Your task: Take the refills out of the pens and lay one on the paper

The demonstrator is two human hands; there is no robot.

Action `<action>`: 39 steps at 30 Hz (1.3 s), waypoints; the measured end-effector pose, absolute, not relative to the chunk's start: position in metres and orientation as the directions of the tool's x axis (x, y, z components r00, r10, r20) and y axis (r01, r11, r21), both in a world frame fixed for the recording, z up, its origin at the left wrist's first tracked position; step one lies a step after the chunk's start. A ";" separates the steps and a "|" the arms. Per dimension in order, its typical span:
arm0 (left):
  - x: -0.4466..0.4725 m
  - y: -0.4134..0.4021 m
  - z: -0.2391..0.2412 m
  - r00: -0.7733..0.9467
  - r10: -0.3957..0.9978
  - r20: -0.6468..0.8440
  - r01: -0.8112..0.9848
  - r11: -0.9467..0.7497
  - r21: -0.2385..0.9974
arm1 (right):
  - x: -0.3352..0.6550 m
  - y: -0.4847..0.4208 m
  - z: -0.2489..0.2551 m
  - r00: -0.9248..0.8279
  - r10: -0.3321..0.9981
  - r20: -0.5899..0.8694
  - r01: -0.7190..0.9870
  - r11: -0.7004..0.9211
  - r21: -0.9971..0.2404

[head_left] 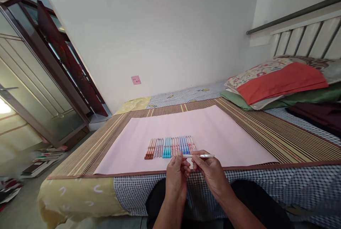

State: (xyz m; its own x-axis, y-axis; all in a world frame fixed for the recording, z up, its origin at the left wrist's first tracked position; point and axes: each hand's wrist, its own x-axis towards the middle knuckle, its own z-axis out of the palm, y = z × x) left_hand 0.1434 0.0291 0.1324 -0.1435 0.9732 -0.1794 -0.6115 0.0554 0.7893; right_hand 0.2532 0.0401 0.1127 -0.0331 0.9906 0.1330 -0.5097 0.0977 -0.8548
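Between my two hands a slim white pen [207, 156] lies level, just above the near edge of a pink sheet [229, 140]. My left hand [178, 172] pinches its left end between thumb and fingers. Closer to its right part, my right hand [209, 170] grips the same pen. Just beyond my hands, a row of pens lies side by side on the sheet: brown-ended pens [150, 149] at the left, then grey ones [158, 148], turquoise ones [167, 147], red-and-white ones [175, 144] and blue ones [183, 144]. The row's near right end is partly hidden behind my hands.
The sheet lies on a striped mat [255, 122] over a bed with a checked cover [266, 179]. Pillows with a red panel [282, 81] are at the right. A glass door [32, 80] stands at the left, with books [39, 165] on the floor.
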 end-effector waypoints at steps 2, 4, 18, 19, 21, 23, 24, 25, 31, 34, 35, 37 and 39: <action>0.147 0.039 0.128 -0.130 0.974 -0.187 -0.600 0.073 0.796 | 0.258 0.047 0.110 -0.013 0.990 0.138 -0.481 0.115 -0.869; 0.150 0.053 0.127 -0.110 0.974 -0.198 -0.590 0.096 0.802 | 0.264 0.058 0.110 0.018 0.989 0.150 -0.456 0.141 -0.879; 0.159 0.185 0.135 -0.062 0.998 0.006 -0.585 -0.041 0.810 | 0.278 0.195 0.127 0.019 0.997 0.070 -0.610 0.067 -0.790; 0.158 0.193 0.133 -0.082 0.997 -0.004 -0.574 -0.044 0.818 | 0.276 0.202 0.126 0.014 0.997 0.072 -0.607 0.065 -0.792; 0.155 0.206 0.129 -0.126 0.991 -0.034 -0.553 -0.042 0.832 | 0.273 0.214 0.125 0.011 0.997 0.082 -0.588 0.073 -0.806; 0.151 0.214 0.125 -0.154 0.986 -0.066 -0.552 -0.031 0.833 | 0.268 0.221 0.122 0.013 0.995 0.095 -0.568 0.086 -0.818; 0.149 0.217 0.123 -0.155 0.985 -0.078 -0.569 -0.025 0.822 | 0.266 0.224 0.120 0.014 0.995 0.100 -0.566 0.090 -0.819; 0.147 0.218 0.122 -0.145 0.986 -0.087 -0.596 -0.016 0.803 | 0.263 0.226 0.117 0.018 0.995 0.101 -0.571 0.094 -0.816; 0.136 0.219 0.107 -0.062 0.997 -0.054 -0.671 -0.002 0.741 | 0.257 0.230 0.100 0.010 0.999 0.036 -0.623 0.034 -0.782; 0.138 0.222 0.096 -0.095 0.992 -0.088 -0.656 0.004 0.755 | 0.259 0.227 0.093 0.011 1.000 0.002 -0.619 0.009 -0.786; 0.140 0.223 0.093 -0.111 0.988 -0.111 -0.649 0.013 0.761 | 0.260 0.226 0.091 0.009 1.000 -0.006 -0.613 0.001 -0.790; 0.144 0.224 0.089 -0.150 0.973 -0.174 -0.638 0.039 0.769 | 0.261 0.225 0.086 0.001 1.000 -0.017 -0.602 -0.013 -0.798; 0.147 0.224 0.087 -0.157 0.960 -0.232 -0.650 0.076 0.756 | 0.262 0.225 0.081 0.005 1.000 -0.025 -0.598 -0.017 -0.802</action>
State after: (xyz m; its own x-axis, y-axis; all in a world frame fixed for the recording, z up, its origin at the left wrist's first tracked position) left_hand 0.1467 0.2236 0.0868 -0.1568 0.9601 -0.2317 -0.6504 0.0762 0.7558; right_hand 0.2624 0.2248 0.0805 0.0052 0.9997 -0.0249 -0.5977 -0.0169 -0.8015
